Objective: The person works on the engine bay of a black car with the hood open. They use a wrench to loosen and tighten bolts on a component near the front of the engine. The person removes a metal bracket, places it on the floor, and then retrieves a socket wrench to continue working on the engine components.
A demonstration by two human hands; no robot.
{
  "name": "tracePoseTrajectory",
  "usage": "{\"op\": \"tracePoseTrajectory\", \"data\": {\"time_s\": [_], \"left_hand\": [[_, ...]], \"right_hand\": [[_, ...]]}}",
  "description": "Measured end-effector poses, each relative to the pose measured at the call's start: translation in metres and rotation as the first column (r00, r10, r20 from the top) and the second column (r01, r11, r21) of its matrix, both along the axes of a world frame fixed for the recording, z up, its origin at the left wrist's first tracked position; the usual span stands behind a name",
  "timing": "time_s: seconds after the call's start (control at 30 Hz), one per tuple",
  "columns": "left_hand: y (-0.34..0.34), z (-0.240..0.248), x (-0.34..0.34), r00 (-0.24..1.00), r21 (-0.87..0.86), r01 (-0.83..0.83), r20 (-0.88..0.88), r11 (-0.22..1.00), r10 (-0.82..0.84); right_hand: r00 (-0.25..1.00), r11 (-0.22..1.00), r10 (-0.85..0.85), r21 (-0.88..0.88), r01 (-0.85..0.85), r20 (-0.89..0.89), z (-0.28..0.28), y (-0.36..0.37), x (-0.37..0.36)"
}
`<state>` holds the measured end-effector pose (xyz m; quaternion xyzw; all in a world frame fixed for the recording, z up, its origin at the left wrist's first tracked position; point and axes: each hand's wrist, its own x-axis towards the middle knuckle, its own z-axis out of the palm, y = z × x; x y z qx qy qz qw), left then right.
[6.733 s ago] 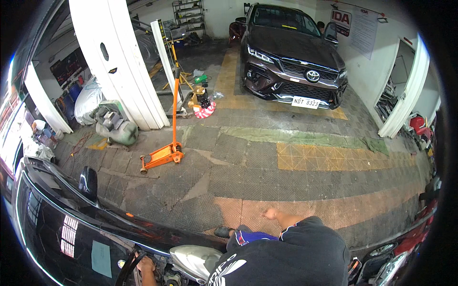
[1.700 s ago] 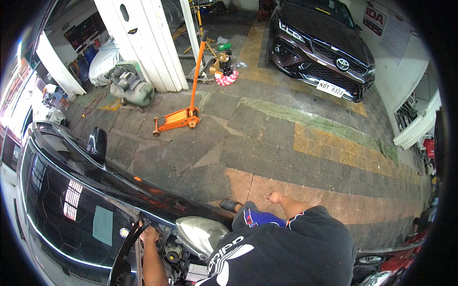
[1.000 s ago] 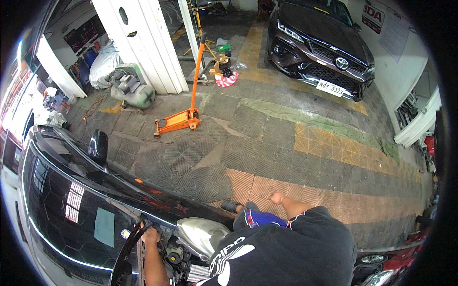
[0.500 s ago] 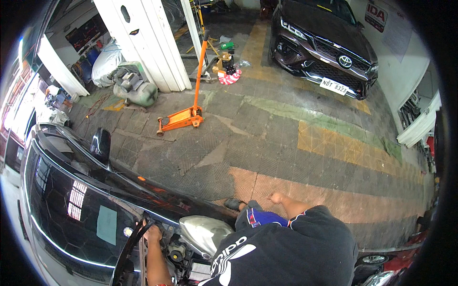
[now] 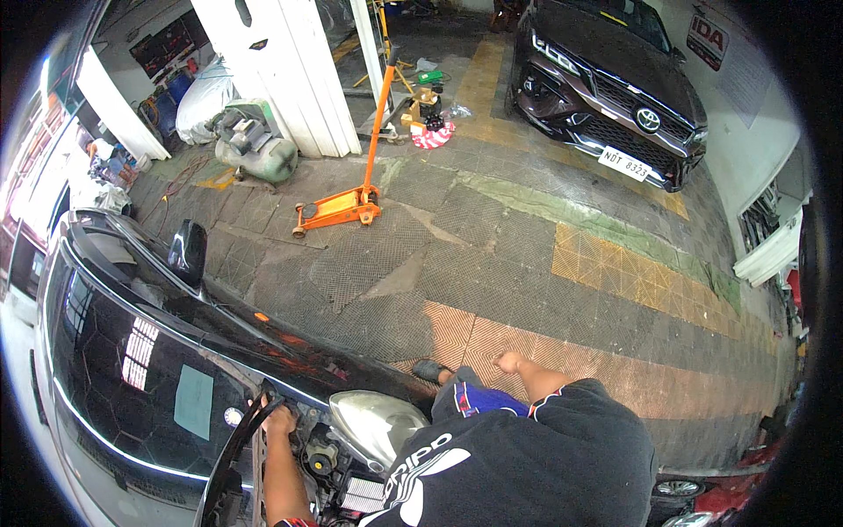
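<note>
My left hand (image 5: 280, 419) is at the base of a black car's windscreen (image 5: 132, 373), its fingers closed around a curved black panel edge (image 5: 230, 457). That panel runs toward the lower edge of the picture, and part of my grip is hidden behind it. Beside my left forearm lies the engine bay (image 5: 323, 458), with a clear headlight (image 5: 373, 424) at its corner. My right hand (image 5: 507, 362) hangs above the brown floor tiles at my side. Its fingers are loosely bent, thumb side apart, with nothing visible in them.
An orange floor jack (image 5: 338, 208) with an upright handle stands on the dark tiles ahead. Behind it are a white pillar (image 5: 281, 79) and a green air compressor (image 5: 255, 149). A dark SUV (image 5: 615, 97) faces me at the far right; small boxes (image 5: 421, 110) lie near the pillar.
The view has tilted slightly, so the background sits a little higher and farther right. My left hand keeps its hold on the black panel edge; my right hand stays at my side.
</note>
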<state>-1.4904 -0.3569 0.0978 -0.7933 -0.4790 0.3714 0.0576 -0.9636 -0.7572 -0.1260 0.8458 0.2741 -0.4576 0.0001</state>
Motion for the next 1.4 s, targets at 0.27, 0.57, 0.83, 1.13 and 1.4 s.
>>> {"op": "tracePoseTrajectory", "data": {"time_s": [0.27, 0.57, 0.83, 1.13, 1.4], "left_hand": [[-0.001, 0.008, 0.005, 1.0, 0.007, 0.018, 0.001, 1.0, -0.018], [0.005, -0.011, -0.01, 0.986, 0.074, 0.134, -0.106, 0.988, -0.126], [0.003, -0.012, -0.011, 0.997, 0.092, 0.064, 0.027, 0.994, -0.067], [-0.016, 0.009, 0.0, 0.965, 0.123, -0.07, 0.26, 0.99, 0.036], [-0.039, 0.005, -0.003, 0.923, 0.343, -0.138, 0.384, 0.929, -0.004]], "right_hand": [[0.997, 0.998, -0.006, 0.056, 0.01, -0.08, 0.018, 0.012, -0.003], [0.998, 1.0, 0.023, 0.013, -0.022, -0.055, -0.013, -0.012, 0.003], [0.998, 0.995, 0.07, 0.075, -0.07, 0.006, -0.018, -0.005, -0.004], [0.984, 0.98, 0.175, 0.097, -0.171, -0.033, -0.013, 0.023, -0.008], [0.946, 0.968, -0.203, 0.093, 0.233, -0.251, -0.005, 0.04, -0.019]]}}
